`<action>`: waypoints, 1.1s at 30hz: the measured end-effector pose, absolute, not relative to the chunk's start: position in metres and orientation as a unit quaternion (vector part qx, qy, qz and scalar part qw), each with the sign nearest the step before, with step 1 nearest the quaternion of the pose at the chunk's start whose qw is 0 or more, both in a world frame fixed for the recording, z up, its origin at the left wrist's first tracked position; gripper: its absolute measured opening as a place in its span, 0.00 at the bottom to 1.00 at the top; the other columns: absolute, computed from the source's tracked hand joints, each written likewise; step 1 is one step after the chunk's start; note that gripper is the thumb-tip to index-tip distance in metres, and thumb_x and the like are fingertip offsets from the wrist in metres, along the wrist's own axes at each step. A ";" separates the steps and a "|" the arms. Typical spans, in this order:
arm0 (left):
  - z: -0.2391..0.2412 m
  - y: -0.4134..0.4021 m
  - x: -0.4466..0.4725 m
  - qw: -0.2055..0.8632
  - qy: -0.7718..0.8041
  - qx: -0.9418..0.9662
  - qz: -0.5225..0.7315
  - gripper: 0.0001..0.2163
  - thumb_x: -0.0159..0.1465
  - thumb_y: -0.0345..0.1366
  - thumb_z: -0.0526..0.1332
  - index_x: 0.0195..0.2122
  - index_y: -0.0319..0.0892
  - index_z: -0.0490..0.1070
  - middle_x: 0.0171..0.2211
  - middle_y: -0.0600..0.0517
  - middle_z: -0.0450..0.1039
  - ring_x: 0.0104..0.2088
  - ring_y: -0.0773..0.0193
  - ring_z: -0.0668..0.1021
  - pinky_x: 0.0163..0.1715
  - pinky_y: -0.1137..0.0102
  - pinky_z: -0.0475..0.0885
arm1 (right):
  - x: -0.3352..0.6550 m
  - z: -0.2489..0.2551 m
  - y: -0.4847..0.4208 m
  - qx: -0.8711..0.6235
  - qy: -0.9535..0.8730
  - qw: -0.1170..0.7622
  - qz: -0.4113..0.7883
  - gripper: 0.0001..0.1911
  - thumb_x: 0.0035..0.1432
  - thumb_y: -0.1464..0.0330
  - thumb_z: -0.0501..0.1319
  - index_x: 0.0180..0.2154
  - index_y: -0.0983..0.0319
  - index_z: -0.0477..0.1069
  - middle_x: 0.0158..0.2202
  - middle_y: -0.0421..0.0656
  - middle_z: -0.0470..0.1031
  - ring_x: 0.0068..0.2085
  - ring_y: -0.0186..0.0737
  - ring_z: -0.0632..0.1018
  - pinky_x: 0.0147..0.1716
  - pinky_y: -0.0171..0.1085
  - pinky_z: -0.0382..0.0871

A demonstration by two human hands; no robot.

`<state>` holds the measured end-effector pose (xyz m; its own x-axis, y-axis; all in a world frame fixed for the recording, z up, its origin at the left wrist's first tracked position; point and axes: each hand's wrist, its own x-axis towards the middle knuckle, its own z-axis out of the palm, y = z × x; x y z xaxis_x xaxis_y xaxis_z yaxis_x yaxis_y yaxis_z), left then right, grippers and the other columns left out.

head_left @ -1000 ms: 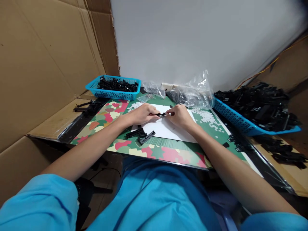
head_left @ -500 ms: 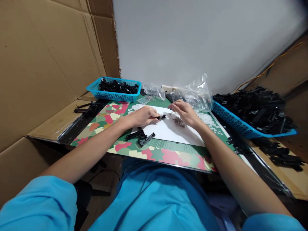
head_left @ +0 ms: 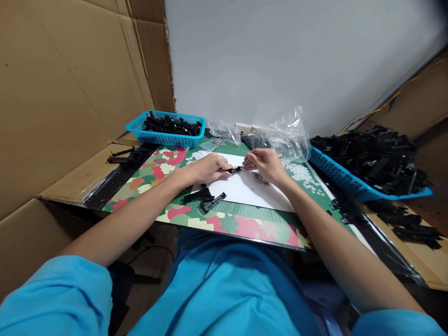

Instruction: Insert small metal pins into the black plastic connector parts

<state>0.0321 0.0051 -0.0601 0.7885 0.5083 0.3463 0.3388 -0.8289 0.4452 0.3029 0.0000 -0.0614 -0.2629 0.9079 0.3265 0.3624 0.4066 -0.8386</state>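
My left hand (head_left: pixel 212 169) is closed around a small black plastic part (head_left: pixel 236 170), whose end sticks out past the fingers over a white sheet (head_left: pixel 269 201). In a pinch, my right hand (head_left: pixel 266 164) holds what look like thin tweezers (head_left: pixel 249 157), their tip at the exposed end of that part. Beneath the right hand lies a little heap of tiny dark pieces (head_left: pixel 261 178), too small to name. Two more black parts, a nearer one (head_left: pixel 214 202) and another (head_left: pixel 198 195), rest by the sheet's left edge below my left hand.
A blue basket (head_left: pixel 164 139) of black parts stands at the back left, a second, heaped basket (head_left: pixel 350 175) at the right. Clear plastic bags (head_left: pixel 280 140) lie along the wall. Small white discs (head_left: pixel 303 173) are scattered on the green mat. Loose black parts (head_left: pixel 128 157) lie at far left.
My right hand has moved slightly from above the tiny pieces toward the part, bringing the tweezers' tip to its end. My left hand has stayed in place.
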 end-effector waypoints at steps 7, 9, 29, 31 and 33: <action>-0.056 -0.001 0.032 0.207 0.251 0.917 0.230 0.11 0.70 0.39 0.65 0.46 0.43 0.85 0.31 0.46 0.81 0.35 0.59 0.79 0.39 0.65 0.71 | 0.305 -0.065 0.004 -0.433 -0.715 0.423 0.350 0.30 0.61 0.39 0.68 0.35 0.61 0.80 0.38 0.52 0.86 0.36 0.52 0.88 0.39 0.48 0.88; -0.056 -0.001 0.032 0.205 0.251 0.919 0.225 0.11 0.70 0.39 0.65 0.47 0.42 0.85 0.31 0.46 0.81 0.35 0.60 0.79 0.39 0.66 0.71 | 0.305 -0.065 0.003 -0.430 -0.707 0.431 0.360 0.30 0.61 0.39 0.68 0.36 0.61 0.79 0.39 0.53 0.86 0.36 0.51 0.88 0.39 0.48 0.89; -0.057 -0.001 0.036 0.213 0.246 0.914 0.243 0.10 0.68 0.39 0.67 0.44 0.41 0.86 0.31 0.46 0.81 0.32 0.60 0.78 0.35 0.65 0.70 | 0.299 -0.074 0.001 -0.449 -0.729 0.434 0.282 0.27 0.67 0.44 0.65 0.32 0.61 0.81 0.36 0.52 0.86 0.36 0.55 0.88 0.39 0.51 0.86; -0.058 -0.001 0.037 0.215 0.246 0.912 0.248 0.10 0.68 0.40 0.66 0.43 0.42 0.86 0.30 0.46 0.81 0.32 0.60 0.78 0.34 0.65 0.70 | 0.296 -0.076 0.000 -0.452 -0.732 0.440 0.256 0.26 0.69 0.46 0.63 0.31 0.60 0.80 0.34 0.51 0.85 0.35 0.54 0.87 0.38 0.50 0.85; -0.059 -0.001 0.037 0.215 0.245 0.911 0.252 0.10 0.68 0.40 0.66 0.40 0.42 0.86 0.29 0.47 0.81 0.31 0.60 0.78 0.33 0.65 0.70 | 0.292 -0.076 -0.002 -0.461 -0.739 0.440 0.218 0.25 0.70 0.49 0.62 0.29 0.60 0.79 0.31 0.50 0.85 0.34 0.53 0.86 0.37 0.48 0.83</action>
<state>0.0373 -0.0006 -0.0594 0.7521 0.5558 0.3542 0.3386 -0.7869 0.5158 0.2924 -0.0021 -0.0764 -0.1881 0.8734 0.4492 0.4902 0.4798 -0.7276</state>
